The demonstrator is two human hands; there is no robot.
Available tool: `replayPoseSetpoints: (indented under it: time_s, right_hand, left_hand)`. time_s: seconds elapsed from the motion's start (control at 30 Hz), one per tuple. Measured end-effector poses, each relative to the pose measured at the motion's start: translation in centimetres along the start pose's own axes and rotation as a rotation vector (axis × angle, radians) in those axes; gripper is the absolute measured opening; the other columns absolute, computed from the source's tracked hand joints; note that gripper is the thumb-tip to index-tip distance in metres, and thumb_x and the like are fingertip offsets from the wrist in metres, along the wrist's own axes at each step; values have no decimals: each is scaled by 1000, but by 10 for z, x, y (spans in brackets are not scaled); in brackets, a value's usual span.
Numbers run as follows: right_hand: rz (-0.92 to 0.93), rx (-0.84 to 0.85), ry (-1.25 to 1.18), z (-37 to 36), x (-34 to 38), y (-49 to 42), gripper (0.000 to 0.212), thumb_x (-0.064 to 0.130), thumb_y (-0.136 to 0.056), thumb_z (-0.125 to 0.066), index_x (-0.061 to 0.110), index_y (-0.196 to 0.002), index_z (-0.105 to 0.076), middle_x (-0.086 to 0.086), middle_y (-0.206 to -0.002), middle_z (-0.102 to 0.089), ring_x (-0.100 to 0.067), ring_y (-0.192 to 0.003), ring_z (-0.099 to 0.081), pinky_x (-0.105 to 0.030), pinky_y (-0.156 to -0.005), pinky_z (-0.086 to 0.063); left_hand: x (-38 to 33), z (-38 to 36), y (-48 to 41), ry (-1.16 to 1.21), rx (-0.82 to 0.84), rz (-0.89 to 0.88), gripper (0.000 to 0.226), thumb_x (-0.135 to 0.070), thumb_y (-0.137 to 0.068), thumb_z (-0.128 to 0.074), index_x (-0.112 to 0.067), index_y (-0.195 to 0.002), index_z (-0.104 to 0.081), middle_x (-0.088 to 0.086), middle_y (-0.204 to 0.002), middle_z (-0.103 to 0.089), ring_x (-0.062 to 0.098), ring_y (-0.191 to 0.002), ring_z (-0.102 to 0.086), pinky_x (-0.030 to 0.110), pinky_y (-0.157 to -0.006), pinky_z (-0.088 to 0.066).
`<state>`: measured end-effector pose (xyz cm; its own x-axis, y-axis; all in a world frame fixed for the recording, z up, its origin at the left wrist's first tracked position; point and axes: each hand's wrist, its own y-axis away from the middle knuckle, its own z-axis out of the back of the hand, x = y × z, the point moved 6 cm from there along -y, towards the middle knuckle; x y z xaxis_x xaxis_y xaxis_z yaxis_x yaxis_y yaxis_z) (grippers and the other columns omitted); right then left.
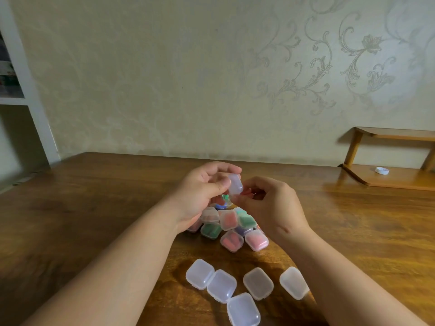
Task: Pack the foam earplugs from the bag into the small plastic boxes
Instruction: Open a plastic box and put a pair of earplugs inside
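My left hand (202,191) pinches a small clear plastic box (235,184) above the table, thumb on its near face. My right hand (268,205) is curled just right of the box, and its fingertips hold something reddish, likely a foam earplug (247,192), at the box's lower edge. Under my hands lies a pile of filled boxes (231,229) with red, green and purple earplugs inside. A bit of the bag with earplugs (223,201) shows between my wrists, mostly hidden. Several empty shut boxes (235,285) lie nearer to me.
A wooden table (94,220) spans the view, with a papered wall behind it. A low wooden shelf (388,177) stands at the far right and carries a white cap (381,170). A white shelving unit (21,95) is at the left edge.
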<state>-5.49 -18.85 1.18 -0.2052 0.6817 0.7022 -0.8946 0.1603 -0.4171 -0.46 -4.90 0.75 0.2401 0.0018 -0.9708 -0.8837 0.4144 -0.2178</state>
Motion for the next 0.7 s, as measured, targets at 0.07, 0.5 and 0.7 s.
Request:
replayPoseSetpoints:
  time_s: [0.07,0.5,0.7]
  right_hand:
    - [21,-29,14,2,2,0,16,33,-82,-75,33,-96,-67,21,-82,-63,4,-75,-60,-8,-61,-47]
    - [-349,89,-534,-1,-14,2,24,24,-94,-60,9,-83,-75,-10,-77,-73,-18,-67,-65,-32,-68,-58]
    - [-315,130,-513,-6,-12,2,22,30,-90,-66,12,-83,-76,-6,-76,-74,-14,-66,-64,-26,-63,-57]
  left_hand:
    - [-2,-2,1,47,22,4,28,-3,-93,-63,-29,-92,-73,9,-117,-69,26,-113,-64,43,-98,-53]
    - [4,-1,-4,116,29,-56,27,10,-92,-56,-16,-96,-64,-1,-126,-69,18,-121,-63,39,-101,-53]
    - [1,-1,-1,-49,35,-62,29,3,-93,-62,-23,-102,-70,-8,-124,-68,6,-116,-63,26,-92,-53]
